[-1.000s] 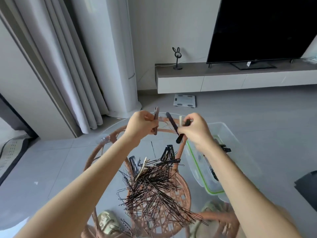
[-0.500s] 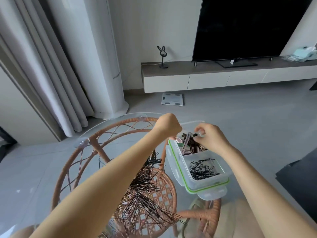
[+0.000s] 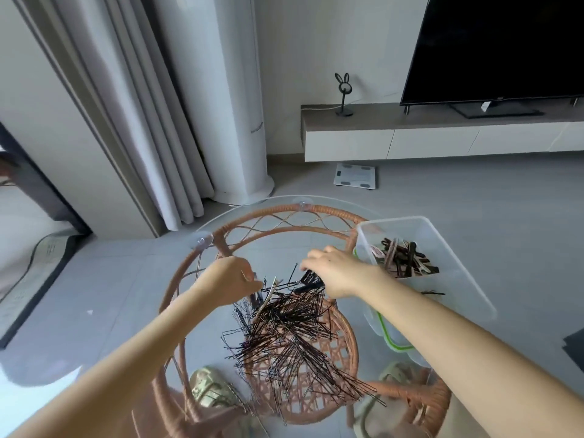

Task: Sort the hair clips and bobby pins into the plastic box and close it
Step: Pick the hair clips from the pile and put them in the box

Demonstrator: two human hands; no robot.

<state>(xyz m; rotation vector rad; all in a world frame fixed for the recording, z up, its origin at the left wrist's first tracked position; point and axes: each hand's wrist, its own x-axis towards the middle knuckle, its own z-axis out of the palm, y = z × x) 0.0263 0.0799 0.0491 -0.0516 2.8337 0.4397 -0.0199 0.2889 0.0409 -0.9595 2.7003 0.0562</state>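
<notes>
Just under the fingertips of both hands, at the far edge of the heap of bobby pins, the next pieces are being singled out. The left hand is held with its fingers curled and the thumb turned toward a dark piece beside a pale clip. Whether anything is actually pinched cannot be told. The right hand is laid back-up over a cluster of black hair clips. Its fingertips are hidden beneath it, so its grasp cannot be told either.

On the wrist side of the right fingers, just beside the heap, the plastic box is stood open on the glass tabletop. Sorted clips are gathered in its far compartment, and only a few pins are seen in the near one. A green-edged lid appears to be tucked under the box.

The sorting is judged to be far from done, since most pins lie unsorted. The clips nearest the fingertips are best taken first. They are tangled among pins, so each should be drawn up slowly and freed before it is carried across. Pins are better gathered into aligned bunches and pinched mid-length than taken singly. On slick glass they may be slid toward the fingers to be lifted. Each bunch should be lowered into the near compartment rather than dropped, so that nothing springs in among the clips.
</notes>
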